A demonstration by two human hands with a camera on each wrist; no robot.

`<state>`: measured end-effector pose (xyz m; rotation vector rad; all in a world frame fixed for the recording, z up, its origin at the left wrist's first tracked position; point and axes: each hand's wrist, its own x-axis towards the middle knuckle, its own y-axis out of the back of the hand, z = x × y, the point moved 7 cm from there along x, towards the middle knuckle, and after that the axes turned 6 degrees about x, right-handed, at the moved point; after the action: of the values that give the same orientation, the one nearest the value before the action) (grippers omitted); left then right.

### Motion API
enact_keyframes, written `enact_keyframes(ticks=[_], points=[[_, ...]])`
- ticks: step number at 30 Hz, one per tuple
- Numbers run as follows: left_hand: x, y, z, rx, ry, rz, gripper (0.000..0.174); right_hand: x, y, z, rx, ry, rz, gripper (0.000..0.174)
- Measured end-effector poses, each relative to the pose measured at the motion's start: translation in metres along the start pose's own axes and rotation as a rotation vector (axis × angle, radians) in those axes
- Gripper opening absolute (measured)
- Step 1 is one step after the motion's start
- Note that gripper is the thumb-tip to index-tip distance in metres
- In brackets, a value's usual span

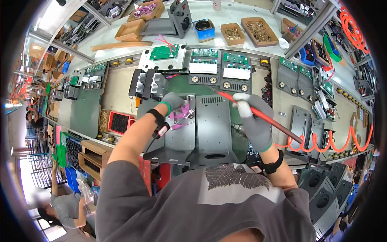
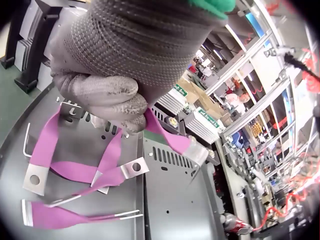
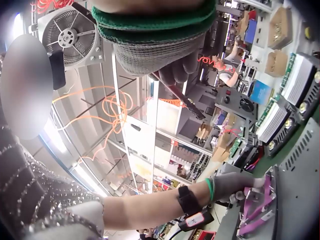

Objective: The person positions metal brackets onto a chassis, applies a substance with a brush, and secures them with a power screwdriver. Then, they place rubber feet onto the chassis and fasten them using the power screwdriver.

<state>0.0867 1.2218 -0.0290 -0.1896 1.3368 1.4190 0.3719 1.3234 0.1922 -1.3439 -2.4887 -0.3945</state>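
Observation:
In a grey glove, my left hand (image 1: 173, 102) is over the upper end of the left dark metal panel (image 1: 179, 139). Its curled fingers grip a purple-sleeved metal strip (image 2: 167, 135), whose bare, holed end sticks out past the fingers in the left wrist view. Several more purple-sleeved strips (image 2: 45, 142) lie loosely on that panel below the hand. My gloved right hand (image 1: 257, 119) holds a long red rod-shaped tool (image 1: 278, 126) slantwise above the right metal panel (image 1: 213, 129). The tool's dark tip (image 3: 192, 107) shows beyond the fingers in the right wrist view.
Behind the panels stand units with green circuit boards (image 1: 203, 53) and gold terminals, with finned heatsinks (image 1: 158, 84) at left. A red bin (image 1: 128, 117) of small black parts is left. Cardboard trays (image 1: 264, 40) line the back bench. A coiled orange hose (image 1: 338, 147) hangs right.

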Motion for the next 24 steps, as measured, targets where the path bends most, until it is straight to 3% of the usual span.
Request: enact_keyframes(ticks=[3,6,7,9,13,15,18,22,24], points=[[0.020,-0.007,0.008,0.343,0.005,0.152,0.035,0.001,-0.002,0.015,-0.031,0.002,-0.010,0.012],[0.060,-0.015,-0.013,0.330,-0.067,0.202,0.029,0.003,-0.001,0.025,0.034,-0.059,0.001,0.013],[0.042,-0.006,-0.005,0.338,-0.073,0.200,0.029,0.004,-0.001,0.026,0.033,-0.060,0.010,0.013],[-0.017,0.029,0.035,0.168,-0.417,0.461,0.027,0.006,-0.003,0.032,0.109,-0.107,-0.014,0.014],[-0.082,0.048,0.066,0.208,-0.556,0.587,0.020,0.013,-0.011,0.025,0.016,-0.041,-0.096,0.014],[-0.096,0.049,0.070,0.176,-0.551,0.575,0.019,0.013,-0.022,0.010,-0.135,0.147,-0.180,0.014],[-0.114,0.050,0.077,0.195,-0.574,0.615,0.019,0.010,-0.032,-0.004,-0.229,0.247,-0.231,0.014],[-0.125,0.049,0.084,0.371,-0.590,0.687,0.019,0.003,-0.033,-0.009,-0.272,0.308,-0.268,0.013],[-0.128,0.048,0.084,0.363,-0.604,0.694,0.019,0.002,-0.022,-0.006,-0.260,0.294,-0.182,0.013]])
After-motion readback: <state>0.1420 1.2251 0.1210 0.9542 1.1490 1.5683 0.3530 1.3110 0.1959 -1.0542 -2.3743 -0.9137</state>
